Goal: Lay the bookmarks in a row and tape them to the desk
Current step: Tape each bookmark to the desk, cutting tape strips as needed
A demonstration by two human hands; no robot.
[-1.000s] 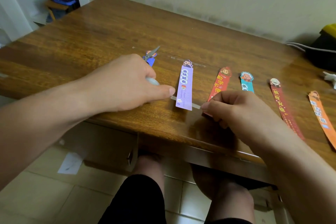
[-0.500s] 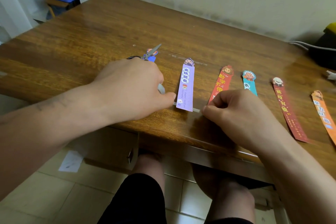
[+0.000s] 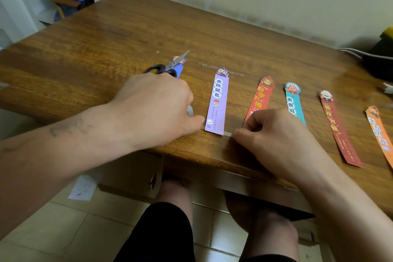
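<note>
- Working at a wooden bench (image 3: 106, 34).
- Pinching one end of a tape strip (image 3: 227, 133) with curled right hand (image 3: 274, 134) fingers.
- Pressing its other end with the left hand (image 3: 157, 110) thumb, gripping a tape roll (image 3: 190, 110).
- Stretching it over the purple bookmark (image 3: 219, 102) foot, near scissors (image 3: 170, 65) atop a blue bookmark (image 3: 179, 69).

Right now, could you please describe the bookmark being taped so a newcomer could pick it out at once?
On the wooden desk, look near the front edge, in the gap between the left hand and the right hand. The lilac bookmark lies there, paler than the red bookmark to its right, with a strip of clear tape across its bottom end.
</note>
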